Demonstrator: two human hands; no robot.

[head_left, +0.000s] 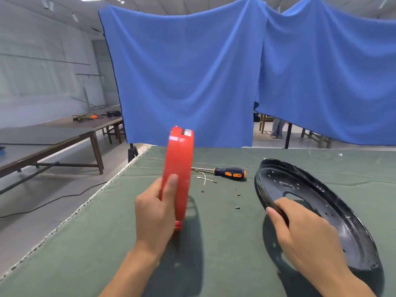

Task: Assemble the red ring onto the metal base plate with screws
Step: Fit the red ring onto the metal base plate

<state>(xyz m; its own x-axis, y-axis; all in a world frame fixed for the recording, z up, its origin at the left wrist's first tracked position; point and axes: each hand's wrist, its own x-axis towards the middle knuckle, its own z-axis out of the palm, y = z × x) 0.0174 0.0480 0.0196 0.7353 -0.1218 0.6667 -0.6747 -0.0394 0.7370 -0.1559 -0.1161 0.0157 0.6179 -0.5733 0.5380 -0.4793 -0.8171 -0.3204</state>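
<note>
My left hand point(155, 213) grips the red ring point(179, 166) and holds it on edge above the green table, thumb across its outer band. My right hand point(300, 230) pinches the near rim of the black metal base plate point(334, 202), which is tilted up off the table on the right. Several small dark screws point(237, 195) lie loose on the cloth between the two parts. A screwdriver point(230, 172) with a black and orange handle lies behind them, next to a thin bent wire point(204, 179).
The green cloth-covered table point(107, 243) has its left edge running diagonally beside the ring, with floor and a cable beyond. Blue cloth sheets point(192, 78) hang behind the table. Long wooden tables point(53, 136) stand at the far left.
</note>
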